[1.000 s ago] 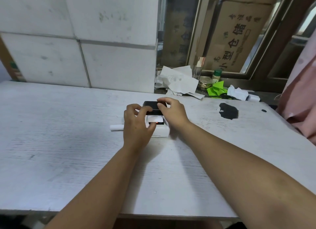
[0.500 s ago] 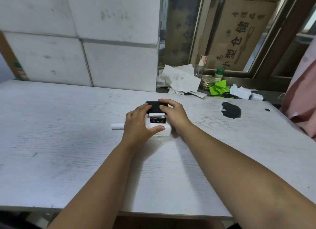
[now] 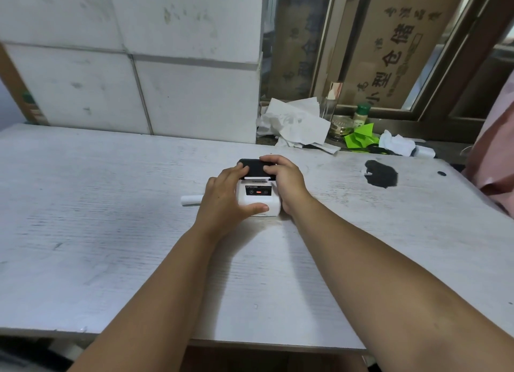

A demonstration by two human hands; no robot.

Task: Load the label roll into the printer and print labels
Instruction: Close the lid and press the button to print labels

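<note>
The white surface (image 3: 111, 204) is seen first; the printer (image 3: 257, 198) is clasped between both grips, left hand (image 3: 225, 202) wrapped round its side, right hand (image 3: 286, 182) pressed onto the black lid (image 3: 251, 167). A paper roll (image 3: 190, 199) lies just outside the left grip.

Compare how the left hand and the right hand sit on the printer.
The left hand wraps the white printer from its left side, thumb across the front lower edge; the right hand comes from the right side. The left hand's fingertips reach the black lid's left end; the right hand's curl over its top right. Both touch the printer together.
</note>
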